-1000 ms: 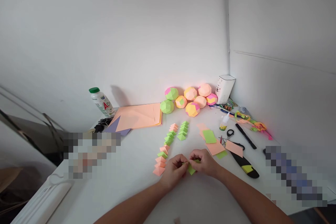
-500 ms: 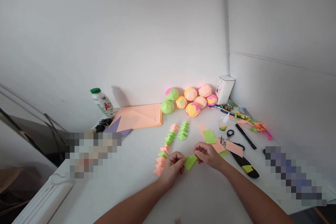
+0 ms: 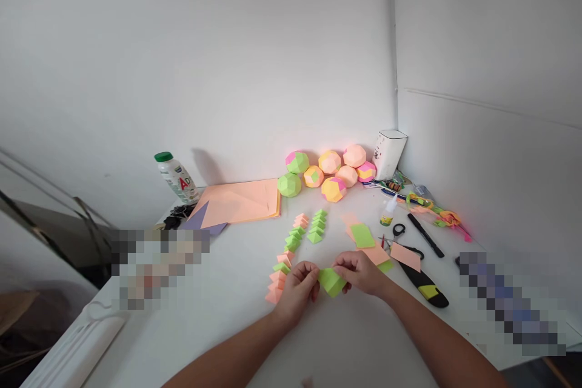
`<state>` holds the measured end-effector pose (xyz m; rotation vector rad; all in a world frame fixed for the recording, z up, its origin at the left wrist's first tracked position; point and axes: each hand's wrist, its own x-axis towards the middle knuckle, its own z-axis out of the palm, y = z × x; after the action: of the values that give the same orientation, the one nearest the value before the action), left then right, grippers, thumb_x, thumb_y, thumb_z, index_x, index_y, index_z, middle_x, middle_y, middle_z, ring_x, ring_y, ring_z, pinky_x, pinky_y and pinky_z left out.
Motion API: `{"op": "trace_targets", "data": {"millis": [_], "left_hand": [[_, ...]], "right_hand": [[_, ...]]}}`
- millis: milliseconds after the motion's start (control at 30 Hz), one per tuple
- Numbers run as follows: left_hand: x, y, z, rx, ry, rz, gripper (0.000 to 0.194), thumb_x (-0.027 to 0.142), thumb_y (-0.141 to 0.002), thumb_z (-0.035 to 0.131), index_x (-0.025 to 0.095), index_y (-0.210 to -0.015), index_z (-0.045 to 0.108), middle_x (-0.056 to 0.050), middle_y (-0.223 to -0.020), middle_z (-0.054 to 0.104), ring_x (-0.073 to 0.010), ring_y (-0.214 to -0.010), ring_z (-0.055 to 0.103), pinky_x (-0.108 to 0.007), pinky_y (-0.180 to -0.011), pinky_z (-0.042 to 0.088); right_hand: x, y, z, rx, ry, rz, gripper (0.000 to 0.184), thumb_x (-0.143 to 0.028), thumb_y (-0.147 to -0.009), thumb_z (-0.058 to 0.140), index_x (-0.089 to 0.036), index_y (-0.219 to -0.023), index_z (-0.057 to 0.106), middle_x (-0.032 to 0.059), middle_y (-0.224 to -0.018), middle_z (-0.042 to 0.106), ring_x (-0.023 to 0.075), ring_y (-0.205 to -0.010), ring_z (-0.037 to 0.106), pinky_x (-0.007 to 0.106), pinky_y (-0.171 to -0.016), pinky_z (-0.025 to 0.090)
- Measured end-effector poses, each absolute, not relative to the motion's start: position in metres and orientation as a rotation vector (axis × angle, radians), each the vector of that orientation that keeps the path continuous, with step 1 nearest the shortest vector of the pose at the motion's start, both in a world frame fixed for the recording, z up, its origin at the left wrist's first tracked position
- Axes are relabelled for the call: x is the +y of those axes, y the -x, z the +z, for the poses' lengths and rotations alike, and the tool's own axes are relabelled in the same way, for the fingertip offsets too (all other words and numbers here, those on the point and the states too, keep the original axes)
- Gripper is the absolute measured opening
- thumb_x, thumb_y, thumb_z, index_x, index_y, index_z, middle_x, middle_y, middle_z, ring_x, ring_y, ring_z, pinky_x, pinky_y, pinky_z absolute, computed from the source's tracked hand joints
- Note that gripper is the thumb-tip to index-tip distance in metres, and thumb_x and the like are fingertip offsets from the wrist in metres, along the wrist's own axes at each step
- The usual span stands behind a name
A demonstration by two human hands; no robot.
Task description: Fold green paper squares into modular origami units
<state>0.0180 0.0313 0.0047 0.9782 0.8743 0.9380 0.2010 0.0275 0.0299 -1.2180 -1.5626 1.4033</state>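
Both hands pinch a folded green paper piece (image 3: 331, 282) just above the white table (image 3: 218, 315). My left hand (image 3: 297, 288) grips its left edge with curled fingers. My right hand (image 3: 361, 271) grips its right edge, fingers closed on it. To the left of my left hand runs a row of several folded green and orange paper units (image 3: 291, 248). A second short row of green units (image 3: 317, 225) lies further back.
Several paper balls (image 3: 327, 173) sit against the back wall beside a white box (image 3: 390, 153). Orange sheets (image 3: 239, 201) and a bottle (image 3: 176, 177) lie at the back left. To the right are paper squares (image 3: 368, 242), glue (image 3: 388, 212), scissors (image 3: 402, 236), a pen (image 3: 425, 234) and a black-yellow cutter (image 3: 425, 288).
The hands drew apart and the green piece spread open between them. It now shows as a wider folded shape, and the right hand has come back onto its right edge.
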Motion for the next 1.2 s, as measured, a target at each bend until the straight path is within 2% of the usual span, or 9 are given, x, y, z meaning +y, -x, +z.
{"op": "trace_targets", "data": {"millis": [233, 600, 800, 967, 1200], "left_hand": [[0.032, -0.0194, 0.0069, 0.884, -0.941, 0.945, 0.036, 0.052, -0.073, 0.061, 0.02, -0.069, 0.045, 0.009, -0.038, 0.045, -0.0077, -0.033, 0.037, -0.019, -0.04, 0.023], [0.0316, -0.02, 0.0102, 0.85, -0.873, 0.957, 0.033, 0.051, -0.075, 0.059, 0.02, -0.073, 0.047, 0.008, -0.038, 0.05, -0.0086, -0.031, 0.042, -0.019, -0.038, 0.027], [0.0312, -0.0198, 0.0112, 0.843, -0.87, 0.96, 0.033, 0.048, -0.072, 0.062, 0.019, -0.083, 0.05, 0.008, -0.04, 0.052, -0.0101, -0.034, 0.047, -0.02, -0.04, 0.034], [0.0308, -0.0188, 0.009, 0.82, -0.928, 0.959, 0.037, 0.048, -0.071, 0.064, 0.019, -0.089, 0.05, 0.009, -0.041, 0.052, -0.0099, -0.036, 0.047, -0.021, -0.042, 0.036], [0.0298, -0.0184, 0.0042, 0.815, -1.018, 0.972, 0.034, 0.047, -0.076, 0.061, 0.019, -0.092, 0.049, 0.008, -0.042, 0.054, -0.0098, -0.038, 0.046, -0.021, -0.044, 0.036]], "right_hand": [[0.0273, -0.199, 0.0363, -1.481, 1.139, 1.526, 0.022, -0.026, -0.08, 0.049, -0.012, -0.085, 0.066, 0.0004, -0.059, 0.063, 0.012, -0.05, 0.059, 0.022, -0.049, 0.045], [0.03, -0.202, 0.0299, -1.431, 1.14, 1.5, 0.027, -0.027, -0.078, 0.052, -0.011, -0.094, 0.065, 0.0007, -0.059, 0.064, 0.0131, -0.049, 0.06, 0.023, -0.047, 0.045], [0.0306, -0.2011, 0.0278, -1.437, 1.159, 1.498, 0.026, -0.024, -0.075, 0.054, -0.012, -0.096, 0.064, 0.0002, -0.061, 0.064, 0.0123, -0.048, 0.06, 0.023, -0.047, 0.046], [0.0318, -0.2007, 0.0267, -1.453, 1.171, 1.461, 0.022, -0.024, -0.075, 0.056, -0.012, -0.093, 0.062, -0.0001, -0.062, 0.064, 0.0118, -0.05, 0.06, 0.022, -0.048, 0.045], [0.0325, -0.2035, 0.0272, -1.478, 1.199, 1.402, 0.025, -0.031, -0.077, 0.059, -0.013, -0.094, 0.061, 0.0037, -0.073, 0.067, 0.0117, -0.052, 0.06, 0.023, -0.048, 0.044]]}}
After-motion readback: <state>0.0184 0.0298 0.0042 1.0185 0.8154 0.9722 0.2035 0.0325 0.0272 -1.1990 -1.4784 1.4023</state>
